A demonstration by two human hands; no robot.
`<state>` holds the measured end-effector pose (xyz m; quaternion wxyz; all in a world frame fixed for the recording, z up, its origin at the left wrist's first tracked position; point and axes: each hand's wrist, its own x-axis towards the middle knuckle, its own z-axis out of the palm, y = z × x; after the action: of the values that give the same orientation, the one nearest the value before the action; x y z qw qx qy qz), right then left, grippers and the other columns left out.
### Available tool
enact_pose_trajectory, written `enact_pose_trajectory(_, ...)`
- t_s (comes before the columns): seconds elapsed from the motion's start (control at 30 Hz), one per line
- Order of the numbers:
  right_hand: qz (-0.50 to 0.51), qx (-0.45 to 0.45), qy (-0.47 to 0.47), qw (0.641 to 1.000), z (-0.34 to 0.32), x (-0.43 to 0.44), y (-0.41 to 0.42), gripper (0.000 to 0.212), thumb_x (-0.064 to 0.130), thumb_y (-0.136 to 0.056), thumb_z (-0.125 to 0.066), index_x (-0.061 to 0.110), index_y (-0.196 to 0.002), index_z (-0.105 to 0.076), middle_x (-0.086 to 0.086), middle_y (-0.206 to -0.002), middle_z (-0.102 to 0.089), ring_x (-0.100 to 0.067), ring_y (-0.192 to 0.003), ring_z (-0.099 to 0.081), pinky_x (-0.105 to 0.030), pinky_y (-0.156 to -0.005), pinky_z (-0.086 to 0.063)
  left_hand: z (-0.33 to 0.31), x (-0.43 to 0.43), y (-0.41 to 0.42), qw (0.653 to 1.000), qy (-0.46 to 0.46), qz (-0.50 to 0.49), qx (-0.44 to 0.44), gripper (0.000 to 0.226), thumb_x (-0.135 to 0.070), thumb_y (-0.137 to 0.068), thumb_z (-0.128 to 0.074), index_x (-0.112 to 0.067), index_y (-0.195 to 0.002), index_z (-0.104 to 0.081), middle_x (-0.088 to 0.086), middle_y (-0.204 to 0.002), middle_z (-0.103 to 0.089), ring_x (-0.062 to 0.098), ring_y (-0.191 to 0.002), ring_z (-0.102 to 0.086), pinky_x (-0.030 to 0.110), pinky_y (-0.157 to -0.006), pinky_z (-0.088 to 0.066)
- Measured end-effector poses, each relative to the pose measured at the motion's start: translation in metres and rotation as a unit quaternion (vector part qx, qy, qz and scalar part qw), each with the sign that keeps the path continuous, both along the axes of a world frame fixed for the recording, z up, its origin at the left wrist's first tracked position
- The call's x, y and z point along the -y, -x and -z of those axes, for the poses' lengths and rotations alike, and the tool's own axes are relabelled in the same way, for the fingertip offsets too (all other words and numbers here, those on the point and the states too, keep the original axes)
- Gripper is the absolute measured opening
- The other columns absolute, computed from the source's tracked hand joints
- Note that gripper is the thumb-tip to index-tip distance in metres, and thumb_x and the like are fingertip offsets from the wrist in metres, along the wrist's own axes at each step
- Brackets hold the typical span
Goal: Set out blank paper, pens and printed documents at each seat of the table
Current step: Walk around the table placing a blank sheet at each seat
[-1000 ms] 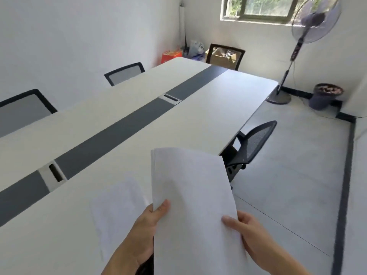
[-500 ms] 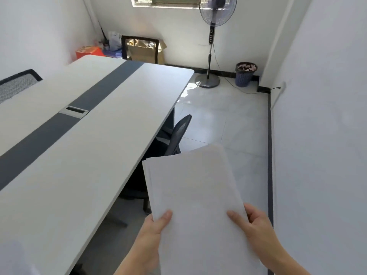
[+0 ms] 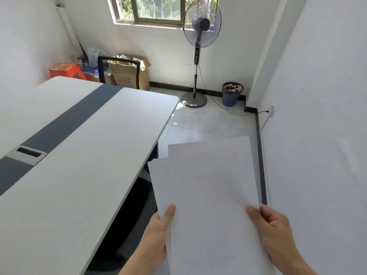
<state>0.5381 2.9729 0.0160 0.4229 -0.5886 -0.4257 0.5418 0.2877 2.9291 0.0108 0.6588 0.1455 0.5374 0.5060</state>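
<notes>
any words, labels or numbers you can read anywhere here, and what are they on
None can be read.
Cardboard box: dark print on its front, too blurred.
Red box: pattern on top, no legible text.
Stack of paper held by the left hand and right hand: the top sheet looks blank.

Bright daylight from the window (image 3: 151, 8) fills the room, glaring off the floor (image 3: 190, 120) by the desk (image 3: 79, 175), while wide-angle distortion bows the walls and the right hand (image 3: 272, 231) blurs slightly.
</notes>
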Motion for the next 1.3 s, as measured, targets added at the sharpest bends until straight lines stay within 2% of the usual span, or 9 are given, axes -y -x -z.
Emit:
enact_pose_trajectory(0.27, -0.076, -0.029, 0.032, 0.996, 0.005, -0.122, 0.036, 0.012, 0.009, -0.091, -0.061, 0.004, -0.094, -0.071, -0.015, -0.085, -0.077, -0.023, -0.068, -0.072, -0.027, -0.057, -0.059, -0.002, -0.102, 0.039, 0.998, -0.006, -0.049, -0.026, 0.05, -0.038, -0.083, -0.06, -0.005, -0.121, -0.062, 0.017, -0.115, -0.071, 0.037, -0.106, -0.067, 0.056, -0.099, -0.047)
enact_pose_trajectory(0.43, -0.18, 0.006, 0.064, 0.982, 0.029, -0.217, 0.061, 0.003, -0.003, -0.082, -0.07, -0.004, -0.079, -0.073, -0.024, -0.078, -0.074, -0.02, -0.055, -0.07, -0.024, -0.047, -0.055, 0.013, -0.154, 0.055, 0.989, 0.009, -0.144, -0.041, 0.043, -0.033, -0.083, -0.059, -0.003, -0.115, -0.064, 0.02, -0.108, -0.073, 0.037, -0.099, -0.07, 0.051, -0.091, -0.053)
enact_pose_trajectory(0.57, -0.281, 0.024, 0.092, 0.955, 0.035, -0.297, 0.091, 0.051, 0.044, -0.049, -0.092, 0.005, -0.077, -0.077, -0.022, -0.076, -0.075, -0.023, -0.061, -0.07, -0.033, -0.058, -0.058, 0.009, -0.187, 0.059, 0.972, 0.033, -0.232, -0.038, 0.039, -0.027, -0.091, -0.054, 0.0, -0.118, -0.062, 0.021, -0.108, -0.072, 0.036, -0.097, -0.071, 0.043, -0.08, -0.059)
enact_pose_trajectory(0.63, -0.317, 0.043, 0.093, 0.943, 0.038, -0.334, 0.113, 0.048, 0.048, -0.06, -0.087, 0.005, -0.081, -0.077, -0.019, -0.077, -0.076, -0.024, -0.066, -0.068, -0.04, -0.067, -0.054, 0.005, -0.194, 0.065, 0.957, 0.04, -0.285, -0.035, 0.047, -0.031, -0.087, -0.058, 0.0, -0.122, -0.06, 0.02, -0.114, -0.07, 0.037, -0.104, -0.068, 0.05, -0.094, -0.052)
enact_pose_trajectory(0.73, -0.381, 0.079, 0.077, 0.918, 0.046, -0.385, 0.157, 0.01, 0.008, -0.088, -0.069, 0.0, -0.084, -0.073, -0.017, -0.076, -0.076, -0.025, -0.067, -0.066, -0.042, -0.067, -0.052, 0.006, -0.185, 0.076, 0.92, 0.057, -0.386, -0.035, 0.05, -0.033, -0.084, -0.061, -0.006, -0.125, -0.057, 0.016, -0.116, -0.07, 0.035, -0.108, -0.067, 0.053, -0.101, -0.046)
enact_pose_trajectory(0.87, -0.457, 0.103, 0.036, 0.883, 0.04, -0.412, 0.233, 0.011, 0.01, -0.091, -0.064, 0.004, -0.085, -0.071, -0.014, -0.076, -0.075, -0.021, -0.058, -0.067, -0.031, -0.056, -0.055, 0.007, -0.151, 0.082, 0.86, 0.092, -0.5, -0.04, 0.043, -0.03, -0.088, -0.06, -0.006, -0.124, -0.059, 0.016, -0.114, -0.071, 0.036, -0.105, -0.067, 0.054, -0.098, -0.047)
enact_pose_trajectory(0.97, -0.486, 0.131, 0.021, 0.864, 0.056, -0.42, 0.296, 0.012, 0.013, -0.092, -0.061, 0.006, -0.086, -0.07, -0.014, -0.079, -0.074, -0.029, -0.067, -0.068, -0.041, -0.066, -0.057, 0.008, -0.128, 0.093, 0.81, 0.115, -0.571, -0.062, 0.043, -0.026, -0.089, -0.06, -0.003, -0.125, -0.058, 0.018, -0.114, -0.07, 0.035, -0.104, -0.066, 0.05, -0.096, -0.048)
enact_pose_trajectory(1.2, -0.549, 0.306, -0.05, 0.776, 0.118, -0.419, 0.415, 0.017, 0.01, -0.083, -0.047, 0.001, -0.082, -0.061, -0.01, -0.073, -0.06, -0.031, -0.069, -0.055, -0.032, -0.058, -0.038, 0.001, -0.092, 0.135, 0.764, 0.114, -0.631, -0.072, 0.032, -0.026, -0.094, -0.057, -0.005, -0.118, -0.06, 0.018, -0.108, -0.071, 0.034, -0.097, -0.067, 0.042, -0.079, -0.053)
enact_pose_trajectory(1.3, -0.559, 0.363, -0.058, 0.743, 0.139, -0.419, 0.44, 0.015, 0.013, -0.085, -0.048, 0.012, -0.089, -0.063, -0.006, -0.082, -0.066, -0.029, -0.076, -0.061, -0.03, -0.061, -0.044, 0.009, -0.081, 0.149, 0.754, 0.112, -0.644, -0.064, 0.032, -0.026, -0.094, -0.057, -0.005, -0.118, -0.061, 0.017, -0.109, -0.071, 0.033, -0.098, -0.067, 0.042, -0.079, -0.052)
